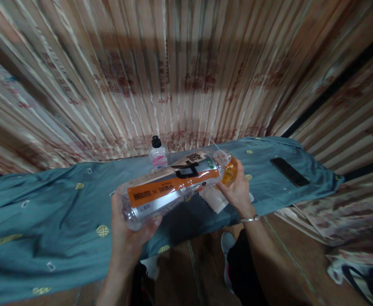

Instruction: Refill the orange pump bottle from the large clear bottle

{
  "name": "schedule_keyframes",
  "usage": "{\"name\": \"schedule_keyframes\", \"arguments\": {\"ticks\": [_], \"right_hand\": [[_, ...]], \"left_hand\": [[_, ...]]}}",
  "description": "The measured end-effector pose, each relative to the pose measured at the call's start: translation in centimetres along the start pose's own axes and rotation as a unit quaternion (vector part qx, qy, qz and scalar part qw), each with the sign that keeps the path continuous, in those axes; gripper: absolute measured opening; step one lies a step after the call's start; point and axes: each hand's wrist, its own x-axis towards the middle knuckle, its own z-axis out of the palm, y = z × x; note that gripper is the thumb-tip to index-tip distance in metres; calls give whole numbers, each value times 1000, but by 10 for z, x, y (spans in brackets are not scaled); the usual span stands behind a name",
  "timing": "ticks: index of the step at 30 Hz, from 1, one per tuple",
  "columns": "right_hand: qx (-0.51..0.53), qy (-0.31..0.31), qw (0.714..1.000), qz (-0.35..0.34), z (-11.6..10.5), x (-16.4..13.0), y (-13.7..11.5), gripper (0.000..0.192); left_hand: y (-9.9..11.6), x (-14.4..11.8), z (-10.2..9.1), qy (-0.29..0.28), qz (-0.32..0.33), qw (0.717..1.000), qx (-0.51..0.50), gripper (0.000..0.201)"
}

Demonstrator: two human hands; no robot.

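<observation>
A large clear plastic bottle (170,187) with an orange and silver label lies tilted across the middle, its neck toward the right. My left hand (134,229) is wrapped round its base end. At the neck end, my right hand (237,189) is closed round a small container of amber liquid (230,172), held against the big bottle's mouth. A thin pale stick or tube (214,143) pokes up near the mouth. Whether liquid is passing between the two cannot be made out. Below my right hand a white tissue or packet (216,200) lies on the cloth.
A small clear bottle (159,155) with a black cap and pink label stands behind the big bottle. On the right lies a black phone (289,171). A green patterned cloth (87,221) covers the narrow table, with a pleated curtain (186,76) close behind.
</observation>
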Motion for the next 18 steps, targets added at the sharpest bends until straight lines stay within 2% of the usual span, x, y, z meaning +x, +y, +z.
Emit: {"name": "schedule_keyframes", "arguments": {"ticks": [9,18], "right_hand": [[-8,-5,1000,-8,0,-1,4,110],[3,4,1000,-11,2,-1,8,114]], "left_hand": [[4,1,2,10,-31,999,-22,92],[10,1,8,24,-19,999,-20,85]]}}
